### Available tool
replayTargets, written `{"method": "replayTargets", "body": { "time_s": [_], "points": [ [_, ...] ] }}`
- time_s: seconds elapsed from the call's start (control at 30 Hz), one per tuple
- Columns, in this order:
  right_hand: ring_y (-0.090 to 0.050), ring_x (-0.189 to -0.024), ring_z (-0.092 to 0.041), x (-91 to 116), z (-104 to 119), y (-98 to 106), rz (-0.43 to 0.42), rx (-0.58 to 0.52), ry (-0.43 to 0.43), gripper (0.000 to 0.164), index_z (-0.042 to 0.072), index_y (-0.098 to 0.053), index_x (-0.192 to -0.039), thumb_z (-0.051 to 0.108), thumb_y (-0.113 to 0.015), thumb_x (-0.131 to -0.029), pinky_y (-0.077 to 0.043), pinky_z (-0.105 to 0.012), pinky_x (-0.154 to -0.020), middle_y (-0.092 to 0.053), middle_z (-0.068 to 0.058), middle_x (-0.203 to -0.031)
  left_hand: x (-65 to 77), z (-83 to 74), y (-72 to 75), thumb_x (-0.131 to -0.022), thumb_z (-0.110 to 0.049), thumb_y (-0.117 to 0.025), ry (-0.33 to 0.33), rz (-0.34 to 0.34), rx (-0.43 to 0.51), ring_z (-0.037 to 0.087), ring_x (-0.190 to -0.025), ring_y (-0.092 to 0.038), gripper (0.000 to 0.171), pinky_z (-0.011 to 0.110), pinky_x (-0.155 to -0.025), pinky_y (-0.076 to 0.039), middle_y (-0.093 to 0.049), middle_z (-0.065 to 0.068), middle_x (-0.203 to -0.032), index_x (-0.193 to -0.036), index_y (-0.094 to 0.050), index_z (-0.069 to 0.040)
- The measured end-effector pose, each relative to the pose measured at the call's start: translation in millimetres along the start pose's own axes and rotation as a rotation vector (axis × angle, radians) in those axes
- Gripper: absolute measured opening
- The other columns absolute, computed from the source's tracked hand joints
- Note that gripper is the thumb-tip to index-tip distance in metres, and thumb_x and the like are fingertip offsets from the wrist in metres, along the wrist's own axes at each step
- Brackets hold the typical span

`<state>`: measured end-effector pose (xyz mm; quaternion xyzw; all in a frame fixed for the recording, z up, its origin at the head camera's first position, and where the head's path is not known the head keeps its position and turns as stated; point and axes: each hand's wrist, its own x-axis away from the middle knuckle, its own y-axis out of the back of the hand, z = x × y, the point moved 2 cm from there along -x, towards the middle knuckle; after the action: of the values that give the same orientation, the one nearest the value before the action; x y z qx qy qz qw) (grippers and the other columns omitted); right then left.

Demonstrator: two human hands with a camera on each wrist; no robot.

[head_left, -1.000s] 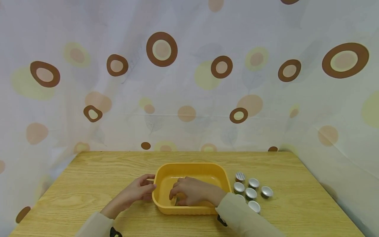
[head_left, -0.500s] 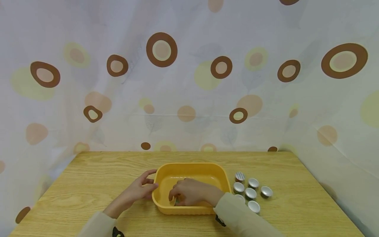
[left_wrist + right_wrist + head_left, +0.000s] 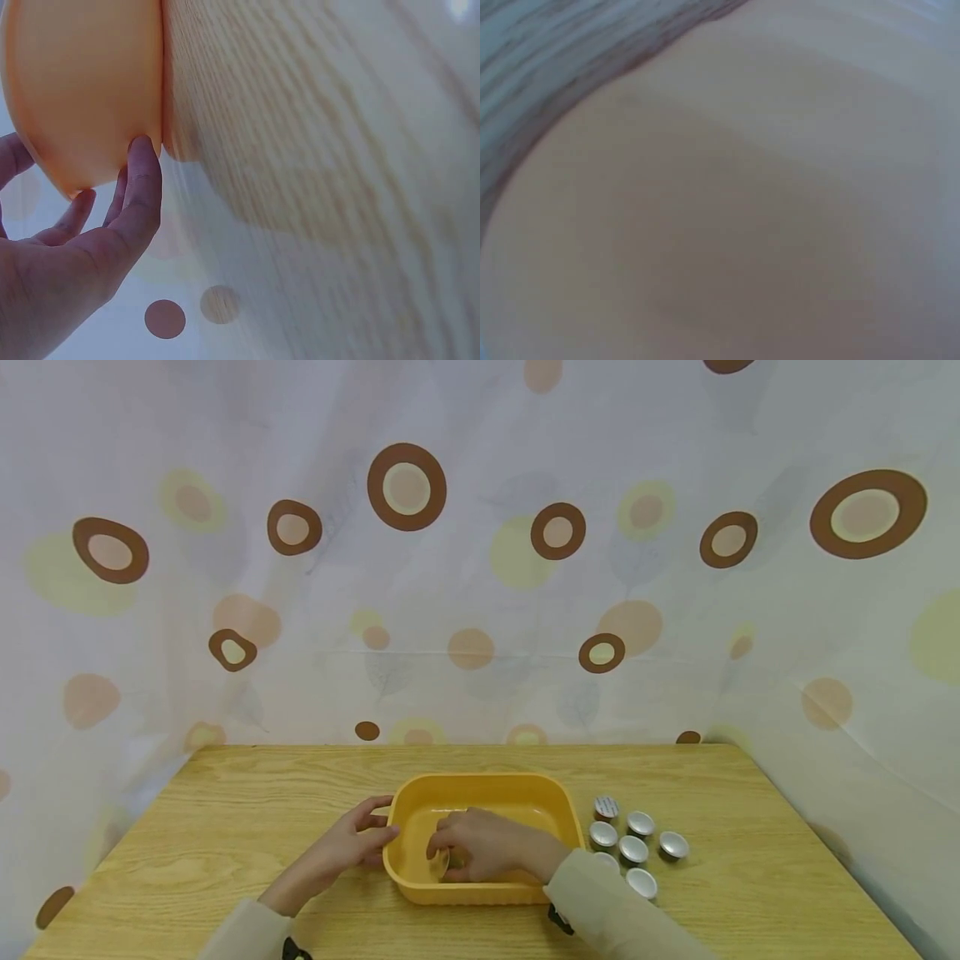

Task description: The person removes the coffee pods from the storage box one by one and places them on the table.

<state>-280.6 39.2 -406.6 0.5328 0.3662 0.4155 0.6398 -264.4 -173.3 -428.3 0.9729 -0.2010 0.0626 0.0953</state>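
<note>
A yellow plastic basin (image 3: 480, 894) stands on the wooden table. My left hand (image 3: 347, 841) holds it at its left end, with the thumb at the rim and the other fingers along the outside wall. In the left wrist view, fingertips (image 3: 140, 150) touch the basin's outer wall (image 3: 90, 90). My right hand (image 3: 487, 845) reaches down inside the basin, fingers curled around a small cup (image 3: 444, 863), mostly hidden by the hand. The right wrist view is blurred and filled by the basin wall (image 3: 705, 187); the hand does not show there.
Several small cups with silver foil lids (image 3: 633, 850) stand on the table (image 3: 285, 793), right of the basin and close to the right forearm. The right sleeve (image 3: 607, 906) hides part of this group. Behind the table hangs a patterned cloth (image 3: 465, 568).
The left fingers have shifted slightly along the basin's end. Within the right fingers the small cup has turned a little and shows more of its side. The basin stays in place.
</note>
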Motion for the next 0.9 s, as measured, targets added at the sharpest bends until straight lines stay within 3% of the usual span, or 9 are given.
{"method": "replayTargets", "body": {
  "time_s": [0.6, 0.9],
  "points": [
    [-0.052, -0.077, -0.003, 14.7, -12.7, 9.3, -0.151, -0.031, 0.058, 0.027, 0.012, -0.065, -0.106, 0.019, -0.058, -0.08, -0.043, -0.012, -0.072, -0.058, 0.002, -0.093, 0.8, 0.6, 0.1, -0.091, -0.03, -0.057, 0.001, 0.009, -0.006, 0.025, -0.099, -0.061, 0.068, 0.037, -0.078, -0.054, -0.038, 0.03, -0.132, -0.142, -0.022, -0.002],
    [-0.051, -0.079, -0.005, 24.0, -15.9, 15.9, -0.187, -0.031, 0.046, 0.026, 0.013, -0.064, -0.104, 0.018, -0.062, -0.078, -0.044, -0.015, -0.073, -0.056, 0.003, -0.094, 1.2, -0.6, -0.3, -0.091, -0.028, -0.057, 0.005, 0.01, 0.013, 0.025, -0.099, -0.061, 0.067, 0.037, -0.079, -0.054, -0.037, 0.03, -0.132, -0.142, -0.022, -0.002]
  ]
}}
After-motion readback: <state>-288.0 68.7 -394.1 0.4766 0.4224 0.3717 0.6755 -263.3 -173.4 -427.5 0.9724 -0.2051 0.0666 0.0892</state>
